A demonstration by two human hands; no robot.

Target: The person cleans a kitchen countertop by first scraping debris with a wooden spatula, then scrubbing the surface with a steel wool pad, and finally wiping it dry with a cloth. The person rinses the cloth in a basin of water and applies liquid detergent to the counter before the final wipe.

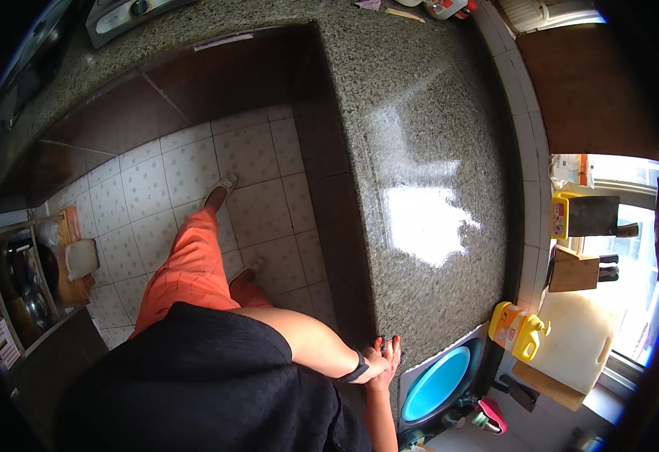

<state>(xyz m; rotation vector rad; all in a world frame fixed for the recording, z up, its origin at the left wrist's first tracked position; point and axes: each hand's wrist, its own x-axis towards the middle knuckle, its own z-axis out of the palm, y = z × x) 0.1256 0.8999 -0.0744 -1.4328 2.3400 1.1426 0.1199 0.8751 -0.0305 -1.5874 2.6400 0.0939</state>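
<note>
My two hands meet at the counter's front edge, just left of the sink in the picture. A dark band circles the wrist of my left arm, and my left hand (372,364) overlaps my right hand (384,379). Fingers point towards the granite counter (420,305). Small dark patches show between and beside the fingertips; what they are, and whether either hand grips something, is unclear. Close by, a blue plastic basin (435,384) sits tilted in the sink (479,359). The counter surface has a bright, glossy glare.
Beyond the sink stand a yellow pump jug (516,331), a cutting board (575,333), a knife block (575,273) and a cleaver (594,216) in a yellow holder (560,216). A gas stove (126,20) is at upper left. A rack (21,288) with pans stands on the left.
</note>
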